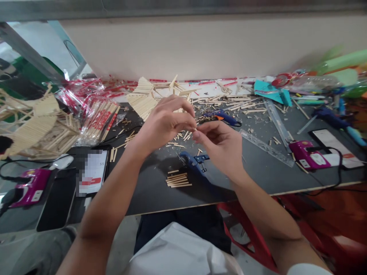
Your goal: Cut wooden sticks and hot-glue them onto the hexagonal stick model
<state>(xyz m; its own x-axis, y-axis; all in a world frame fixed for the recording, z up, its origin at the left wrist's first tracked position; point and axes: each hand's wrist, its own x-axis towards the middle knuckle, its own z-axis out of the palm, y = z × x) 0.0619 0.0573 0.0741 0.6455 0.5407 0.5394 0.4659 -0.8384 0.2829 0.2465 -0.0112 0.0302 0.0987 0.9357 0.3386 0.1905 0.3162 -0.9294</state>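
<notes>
My left hand (169, 120) and my right hand (220, 144) meet above the dark tabletop, thumbs and fingers pinched together. Between their fingertips shows a pale bit of a short wooden stick (195, 130), mostly covered by the fingers. Below them lies a blue hand tool (196, 162), partly behind my right hand. A small row of cut wooden sticks (178, 180) rests near the table's front edge. Behind my left hand stands a fan-shaped model of joined sticks (141, 97), partly hidden.
Wrapped chopsticks (99, 114) and a larger stick model (43, 118) occupy the left side. Phones (93, 172) and purple power adapters (32, 186) sit near the front. Clear rulers (266, 147), a blue glue gun (334, 118) and stick scraps (229, 103) lie right and behind.
</notes>
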